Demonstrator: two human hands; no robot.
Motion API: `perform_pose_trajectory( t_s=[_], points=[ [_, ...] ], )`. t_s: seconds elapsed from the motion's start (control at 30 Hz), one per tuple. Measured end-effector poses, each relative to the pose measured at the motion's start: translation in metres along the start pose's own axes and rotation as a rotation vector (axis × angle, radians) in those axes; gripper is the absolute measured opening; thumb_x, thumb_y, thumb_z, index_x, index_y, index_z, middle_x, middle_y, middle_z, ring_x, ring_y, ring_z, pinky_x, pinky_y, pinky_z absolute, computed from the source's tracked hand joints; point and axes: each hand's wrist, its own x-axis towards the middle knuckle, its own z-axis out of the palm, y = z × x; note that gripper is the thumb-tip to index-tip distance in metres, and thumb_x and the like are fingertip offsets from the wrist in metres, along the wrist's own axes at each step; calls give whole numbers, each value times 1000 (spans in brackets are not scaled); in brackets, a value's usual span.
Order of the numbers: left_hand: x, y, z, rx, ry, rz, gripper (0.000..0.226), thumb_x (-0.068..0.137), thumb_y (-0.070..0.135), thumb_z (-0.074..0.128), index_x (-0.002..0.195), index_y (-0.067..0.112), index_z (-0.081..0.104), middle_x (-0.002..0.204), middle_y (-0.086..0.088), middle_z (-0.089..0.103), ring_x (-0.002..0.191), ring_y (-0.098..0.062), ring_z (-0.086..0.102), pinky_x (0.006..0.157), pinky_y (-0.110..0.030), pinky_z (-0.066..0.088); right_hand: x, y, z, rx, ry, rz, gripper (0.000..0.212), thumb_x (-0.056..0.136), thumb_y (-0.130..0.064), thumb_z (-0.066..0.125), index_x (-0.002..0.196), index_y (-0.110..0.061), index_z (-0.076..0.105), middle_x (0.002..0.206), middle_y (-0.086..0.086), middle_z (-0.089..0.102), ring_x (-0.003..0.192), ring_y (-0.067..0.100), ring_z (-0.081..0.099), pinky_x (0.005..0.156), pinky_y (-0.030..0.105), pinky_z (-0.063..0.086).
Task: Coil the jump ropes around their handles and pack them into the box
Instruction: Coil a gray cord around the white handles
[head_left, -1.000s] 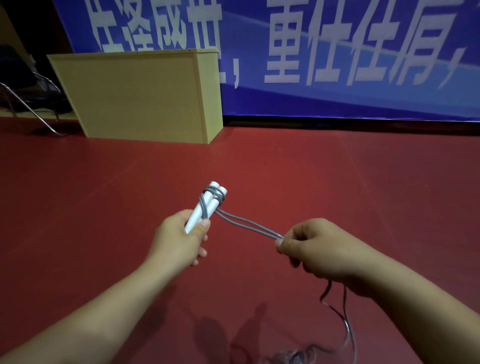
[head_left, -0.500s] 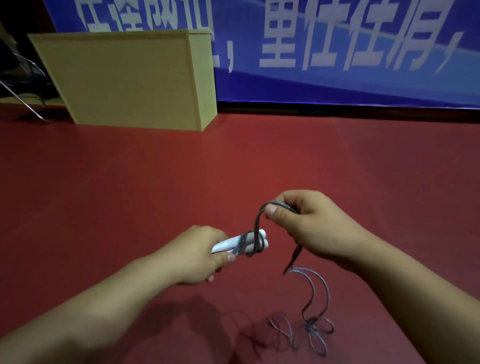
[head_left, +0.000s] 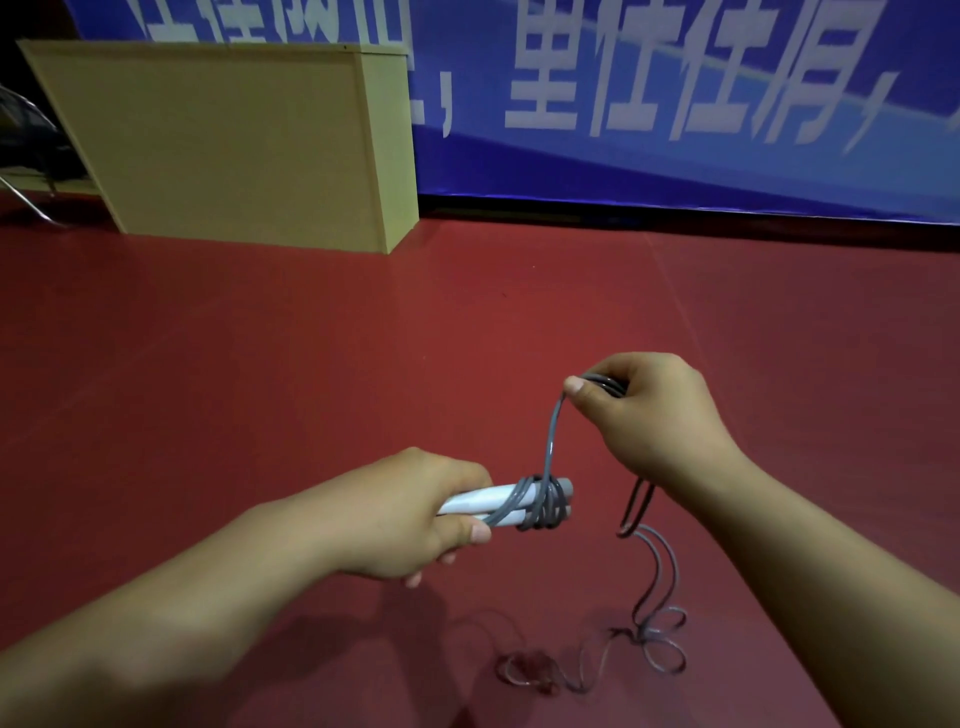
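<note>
My left hand (head_left: 421, 512) grips two white jump rope handles (head_left: 483, 504) held side by side, their free ends pointing right. Several turns of grey rope (head_left: 543, 506) are wound around those ends. A doubled strand rises from the coil to my right hand (head_left: 644, 421), which pinches the rope above and to the right of the handles. The slack drops from under that hand and lies in loose loops (head_left: 657, 639) on the red floor. A tan wooden box (head_left: 228, 145) stands at the back left, far from both hands.
Red floor (head_left: 311, 364) spreads all around. A blue banner with white characters (head_left: 675, 93) runs along the back wall. Metal chair legs (head_left: 26, 202) show at the far left edge beside the box.
The handles swung from pointing up to lying sideways. My right hand brought the rope over them and rose, adding turns to the coil. More slack now lies looped on the floor.
</note>
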Motion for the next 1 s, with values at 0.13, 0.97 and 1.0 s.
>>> perform_pose_trajectory(
  t_s=[0.13, 0.97, 1.0],
  points=[
    [-1, 3, 2, -60, -31, -23, 6, 95, 32, 59, 97, 27, 57, 71, 3, 70, 45, -12, 60, 49, -23, 48, 0, 2, -1, -3, 4, 15, 21, 86, -39, 69, 73, -22, 70, 72, -5, 69, 73, 16, 62, 63, 27, 41],
    [9, -7, -19, -967, 642, -124, 16, 99, 24, 53, 91, 12, 59, 57, -2, 54, 34, -11, 41, 32, -11, 22, -18, -24, 22, 368, -584, 66, 31, 98, -30, 55, 78, -9, 67, 56, -1, 56, 50, 14, 51, 52, 24, 41],
    [11, -11, -18, -960, 692, -154, 17, 99, 23, 53, 87, 12, 60, 57, -2, 55, 34, -12, 41, 32, -12, 23, -19, -23, 22, 337, -596, 68, 29, 97, -29, 56, 81, -9, 69, 57, -1, 56, 52, 13, 53, 55, 25, 43]
  ],
)
